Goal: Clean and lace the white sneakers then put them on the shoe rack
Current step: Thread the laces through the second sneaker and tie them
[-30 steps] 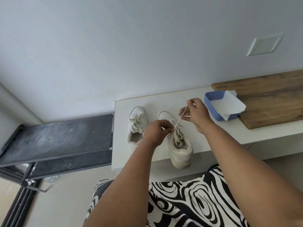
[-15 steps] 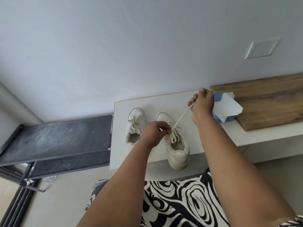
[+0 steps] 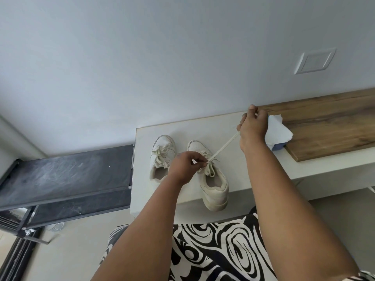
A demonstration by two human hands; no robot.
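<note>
Two white sneakers stand side by side on a white ledge (image 3: 203, 124), toes toward the wall. The left sneaker (image 3: 161, 157) has its lace in a loose bow. The right sneaker (image 3: 215, 185) hangs its heel over the ledge's front edge. My left hand (image 3: 185, 166) pinches the lace at the right sneaker's eyelets. My right hand (image 3: 252, 128) is raised up and to the right, shut on the free end of that shoelace (image 3: 224, 146), which runs taut between shoe and hand.
A dusty black shoe rack (image 3: 67, 177) stands to the left of the ledge. A blue box (image 3: 279, 146) with white paper (image 3: 278, 132) sits behind my right hand, beside a wooden board (image 3: 328, 122). A black-and-white patterned garment (image 3: 213, 250) covers my lap.
My right hand has drawn the shoelace end farther up and to the right, stretching it longer and taut. My left hand has stayed on the right sneaker's lacing.
</note>
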